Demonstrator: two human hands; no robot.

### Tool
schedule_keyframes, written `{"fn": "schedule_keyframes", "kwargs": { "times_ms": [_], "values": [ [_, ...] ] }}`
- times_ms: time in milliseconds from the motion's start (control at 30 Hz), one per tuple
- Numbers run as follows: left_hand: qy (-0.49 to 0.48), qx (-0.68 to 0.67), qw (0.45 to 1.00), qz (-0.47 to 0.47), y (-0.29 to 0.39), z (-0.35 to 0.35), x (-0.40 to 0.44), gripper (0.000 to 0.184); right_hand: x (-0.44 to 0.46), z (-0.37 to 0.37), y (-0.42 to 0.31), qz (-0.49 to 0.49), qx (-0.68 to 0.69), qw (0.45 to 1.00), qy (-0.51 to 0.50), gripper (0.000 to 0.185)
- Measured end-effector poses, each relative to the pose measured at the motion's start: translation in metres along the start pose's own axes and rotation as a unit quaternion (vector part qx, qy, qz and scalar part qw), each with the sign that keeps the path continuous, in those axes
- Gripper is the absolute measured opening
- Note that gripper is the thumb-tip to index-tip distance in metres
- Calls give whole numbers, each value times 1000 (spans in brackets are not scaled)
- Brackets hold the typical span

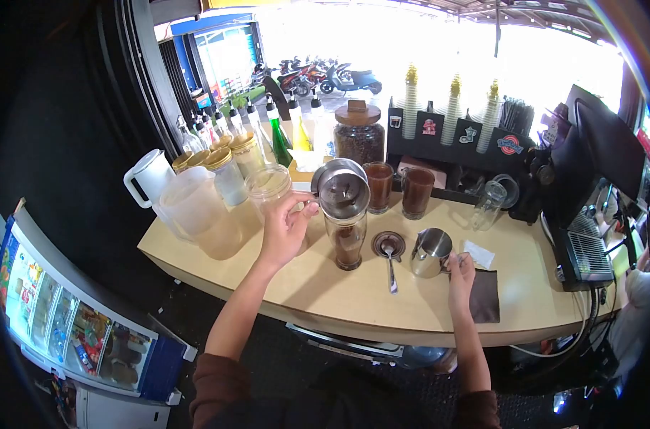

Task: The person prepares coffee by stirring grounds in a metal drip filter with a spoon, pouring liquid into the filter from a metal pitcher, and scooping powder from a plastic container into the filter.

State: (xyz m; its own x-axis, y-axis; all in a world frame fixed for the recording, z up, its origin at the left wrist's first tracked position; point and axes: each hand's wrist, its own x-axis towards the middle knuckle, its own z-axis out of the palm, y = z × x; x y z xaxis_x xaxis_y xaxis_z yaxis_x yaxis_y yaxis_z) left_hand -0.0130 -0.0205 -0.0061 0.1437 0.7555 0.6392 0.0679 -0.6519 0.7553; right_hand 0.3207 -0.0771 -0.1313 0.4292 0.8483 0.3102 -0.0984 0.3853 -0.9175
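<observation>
My left hand (pixel 288 225) is closed on the handle of a steel pitcher (pixel 343 194), held over a tall glass (pixel 348 250). Its mouth faces me, and the glass has brown contents low down; the pitcher hides the glass's rim. Further right, my right hand (pixel 461 272) grips the handle of a steel milk jug (pixel 426 266) at the counter. Between glass and jug, a spoon (pixel 391 272) rests with its bowl on a small brown saucer (pixel 388 244). Two glass mugs of brown drink (pixel 417 193) stand behind.
A cloudy plastic jug (pixel 200 214), a white pitcher (pixel 149 179) and lidded jars (pixel 226 179) crowd the counter's (pixel 325 300) left. Bottles and a coffee-bean jar (pixel 359 136) line the back. To the right are a cup rack (pixel 439 146), clear glass (pixel 488 207), napkin (pixel 478 254) and dark cloth (pixel 485 300).
</observation>
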Motion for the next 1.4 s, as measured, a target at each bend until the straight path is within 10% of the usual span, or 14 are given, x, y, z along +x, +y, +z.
{"fn": "schedule_keyframes", "kwargs": {
  "times_ms": [1400],
  "values": [
    [-22, -58, 990, -129, -10, -3, 10, 24, 1, -5, 8, -18, -6, 1000, -8, 21]
  ]
}}
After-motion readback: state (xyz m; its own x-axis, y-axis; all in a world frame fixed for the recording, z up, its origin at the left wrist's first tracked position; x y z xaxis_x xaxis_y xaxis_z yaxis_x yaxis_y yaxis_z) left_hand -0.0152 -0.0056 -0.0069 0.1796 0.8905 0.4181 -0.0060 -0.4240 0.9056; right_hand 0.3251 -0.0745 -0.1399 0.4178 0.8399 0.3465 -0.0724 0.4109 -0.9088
